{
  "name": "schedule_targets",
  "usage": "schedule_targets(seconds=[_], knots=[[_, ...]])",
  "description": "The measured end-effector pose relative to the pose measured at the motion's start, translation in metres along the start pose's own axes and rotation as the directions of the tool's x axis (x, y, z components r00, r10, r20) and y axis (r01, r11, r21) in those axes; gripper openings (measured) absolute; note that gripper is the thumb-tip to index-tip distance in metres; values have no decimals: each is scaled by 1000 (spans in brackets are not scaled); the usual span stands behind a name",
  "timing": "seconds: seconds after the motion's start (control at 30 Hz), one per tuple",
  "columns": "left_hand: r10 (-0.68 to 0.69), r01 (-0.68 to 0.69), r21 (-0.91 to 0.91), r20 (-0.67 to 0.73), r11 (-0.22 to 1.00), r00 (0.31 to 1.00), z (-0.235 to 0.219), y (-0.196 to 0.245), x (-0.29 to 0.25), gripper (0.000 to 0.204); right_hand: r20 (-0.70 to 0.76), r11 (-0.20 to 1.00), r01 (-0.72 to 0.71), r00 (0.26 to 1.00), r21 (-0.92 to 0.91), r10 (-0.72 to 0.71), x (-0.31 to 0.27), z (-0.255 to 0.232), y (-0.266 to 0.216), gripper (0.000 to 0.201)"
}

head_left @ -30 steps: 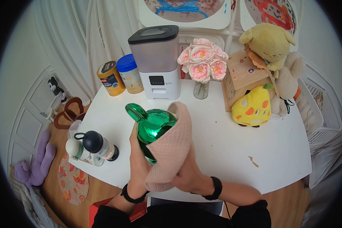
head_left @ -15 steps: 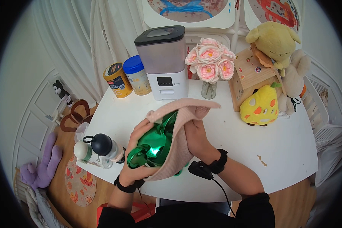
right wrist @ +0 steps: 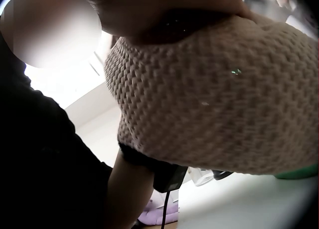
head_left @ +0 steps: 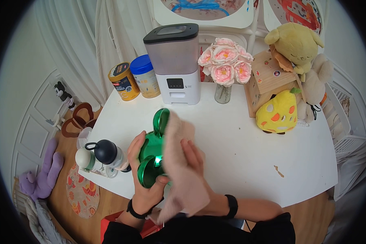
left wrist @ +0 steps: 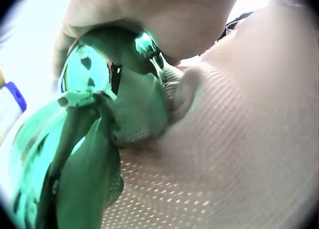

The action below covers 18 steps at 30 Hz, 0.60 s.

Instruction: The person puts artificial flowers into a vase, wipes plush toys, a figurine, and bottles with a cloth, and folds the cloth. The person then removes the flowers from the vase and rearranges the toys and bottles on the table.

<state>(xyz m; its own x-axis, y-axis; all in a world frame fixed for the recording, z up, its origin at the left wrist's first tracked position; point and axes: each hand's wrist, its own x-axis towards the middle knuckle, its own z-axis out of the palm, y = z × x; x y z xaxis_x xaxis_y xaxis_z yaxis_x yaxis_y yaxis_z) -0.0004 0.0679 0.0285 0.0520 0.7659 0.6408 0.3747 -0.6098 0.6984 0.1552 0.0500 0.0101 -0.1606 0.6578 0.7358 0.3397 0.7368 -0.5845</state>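
A glossy green figure (head_left: 151, 145) with rounded, ear-like lobes is held up over the white table, tilted in the hands. My left hand (head_left: 145, 196) grips it from the left, thumb across the near lobe and fingers along the far side. A pink waffle-weave cloth (head_left: 185, 183) covers the figure's right side and hangs down toward my lap. Through this cloth my right hand (head_left: 197, 160) holds the figure's right side, fingers bent over the fabric. Close up in the left wrist view, the cloth (left wrist: 199, 154) lies against the shiny green surface (left wrist: 139, 104).
Behind stand a pet feeder (head_left: 179, 87), two tins, one yellow (head_left: 126, 87) and one blue-lidded (head_left: 148, 83), and a vase of pink flowers (head_left: 223, 73). Bottles (head_left: 105, 152) stand at the left edge. A wooden house (head_left: 268, 77) and plush toys, one yellow (head_left: 277, 116), fill the back right.
The figure has been turned about in the hands, its lobes now facing up and toward me. The cloth has shifted from around its top to its right side, hanging lower.
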Motion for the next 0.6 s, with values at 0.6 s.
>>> schedule_targets(seconds=[0.6], knots=[[52, -41, -210, 46, 977, 998, -14, -20, 13, 89, 166, 919, -152, 981, 363, 97, 76, -4, 11, 47]])
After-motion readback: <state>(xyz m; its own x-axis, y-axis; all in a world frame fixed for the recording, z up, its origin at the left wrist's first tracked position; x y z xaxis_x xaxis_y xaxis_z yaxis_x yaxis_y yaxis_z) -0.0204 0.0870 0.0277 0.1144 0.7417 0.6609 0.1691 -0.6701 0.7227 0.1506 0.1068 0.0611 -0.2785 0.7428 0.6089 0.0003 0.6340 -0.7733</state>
